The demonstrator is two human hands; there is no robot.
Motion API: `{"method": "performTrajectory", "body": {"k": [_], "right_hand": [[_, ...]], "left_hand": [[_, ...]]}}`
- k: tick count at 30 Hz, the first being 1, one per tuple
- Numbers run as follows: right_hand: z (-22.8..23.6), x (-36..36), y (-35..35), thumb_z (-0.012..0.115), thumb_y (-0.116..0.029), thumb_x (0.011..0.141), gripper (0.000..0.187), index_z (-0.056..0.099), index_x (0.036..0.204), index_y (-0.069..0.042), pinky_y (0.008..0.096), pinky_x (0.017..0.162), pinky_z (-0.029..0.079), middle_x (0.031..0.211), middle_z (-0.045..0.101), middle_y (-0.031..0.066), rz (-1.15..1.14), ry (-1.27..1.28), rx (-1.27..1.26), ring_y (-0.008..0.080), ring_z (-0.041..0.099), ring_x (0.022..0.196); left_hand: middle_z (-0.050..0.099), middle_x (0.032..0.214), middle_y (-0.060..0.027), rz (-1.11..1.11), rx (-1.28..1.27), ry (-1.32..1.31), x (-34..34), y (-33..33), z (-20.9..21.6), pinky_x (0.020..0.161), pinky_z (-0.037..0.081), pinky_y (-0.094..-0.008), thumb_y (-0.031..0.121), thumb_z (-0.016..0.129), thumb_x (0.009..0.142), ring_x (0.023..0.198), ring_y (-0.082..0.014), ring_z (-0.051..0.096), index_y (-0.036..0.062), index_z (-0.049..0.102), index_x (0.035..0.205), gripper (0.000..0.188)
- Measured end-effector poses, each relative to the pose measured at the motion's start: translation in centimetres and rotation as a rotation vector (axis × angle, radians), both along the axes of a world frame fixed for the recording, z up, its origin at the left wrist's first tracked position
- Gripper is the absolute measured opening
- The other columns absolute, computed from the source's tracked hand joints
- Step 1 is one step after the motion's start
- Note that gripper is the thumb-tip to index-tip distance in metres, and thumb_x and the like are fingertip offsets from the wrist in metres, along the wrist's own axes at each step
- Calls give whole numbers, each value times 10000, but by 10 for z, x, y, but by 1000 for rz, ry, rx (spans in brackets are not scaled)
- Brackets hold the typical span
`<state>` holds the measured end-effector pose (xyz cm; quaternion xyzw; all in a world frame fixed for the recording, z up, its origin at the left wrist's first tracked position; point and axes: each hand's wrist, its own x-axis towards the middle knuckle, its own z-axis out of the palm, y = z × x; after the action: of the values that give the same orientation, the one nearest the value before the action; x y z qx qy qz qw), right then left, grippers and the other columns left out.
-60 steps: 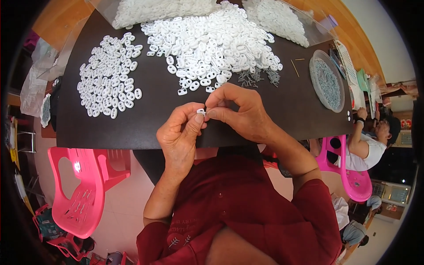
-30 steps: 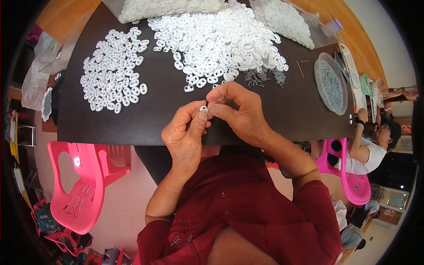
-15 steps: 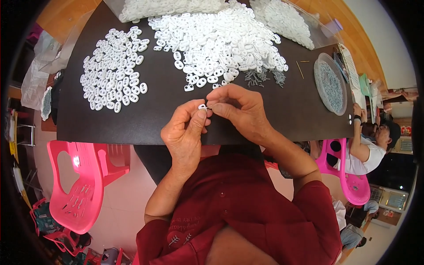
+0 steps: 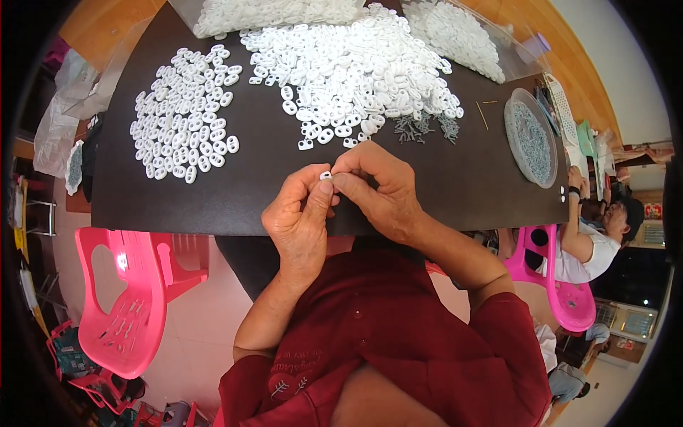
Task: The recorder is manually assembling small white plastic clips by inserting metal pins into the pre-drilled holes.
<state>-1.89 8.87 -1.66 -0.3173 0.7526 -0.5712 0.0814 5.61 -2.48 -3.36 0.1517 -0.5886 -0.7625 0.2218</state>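
Note:
Close to the table's near edge, my left hand [image 4: 297,217] pinches a small white oval plastic piece [image 4: 326,176] between thumb and fingers. My right hand [image 4: 384,192] meets it from the other side, thumb and forefinger pressed together against the piece; what lies between them is hidden. Just beyond my hands spreads a big heap of similar white pieces with holes [image 4: 356,67]. At its near right edge lie small grey screw-like pins [image 4: 420,128]. A separate spread of white two-hole pieces [image 4: 185,117] covers the left part of the table.
A round clear tub [image 4: 514,146] of grey pins stands at the right, beside two thin brass-coloured rods [image 4: 483,117]. Clear bins of white pieces [image 4: 455,35] line the far side of the dark table [image 4: 455,192]. A pink chair [image 4: 131,299] stands left; a person [image 4: 583,245] sits right.
My right thumb and forefinger have closed in on the white piece, and the thin dark pin that showed between them is now hidden. My left hand has barely moved.

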Motion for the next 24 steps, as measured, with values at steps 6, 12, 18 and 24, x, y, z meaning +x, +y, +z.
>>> {"method": "performTrajectory", "body": {"k": [6,12,18,24], "right_hand": [[-1,1,-7,608,11,798,30,590,809,-11,252,588,398,774,545,43,-22,206,-15,113,491,661],[-4,2,-9,610,18,792,37,593,803,-13,257,600,404,781,549,44,-37,243,-39,120,496,675],[6,0,2,614,30,786,101,624,876,-15,253,644,431,845,578,46,-23,117,-3,133,539,738],[9,-37,26,637,32,743,180,649,909,-36,298,691,449,869,605,69,-208,464,246,211,569,802]], "left_hand": [[610,767,-23,40,-42,39,0,3,-1,547,430,-174,46,602,880,632,-53,524,-46,616,984,139],[610,770,-21,59,-92,44,1,3,-1,544,429,-175,47,605,878,626,-51,514,-49,618,973,136],[633,788,-39,55,-9,24,0,2,1,546,457,-181,43,597,882,655,-50,551,-20,623,1005,141],[652,823,-72,16,101,57,1,-3,1,565,456,-183,39,590,885,663,-58,560,-20,604,1033,160]]}}
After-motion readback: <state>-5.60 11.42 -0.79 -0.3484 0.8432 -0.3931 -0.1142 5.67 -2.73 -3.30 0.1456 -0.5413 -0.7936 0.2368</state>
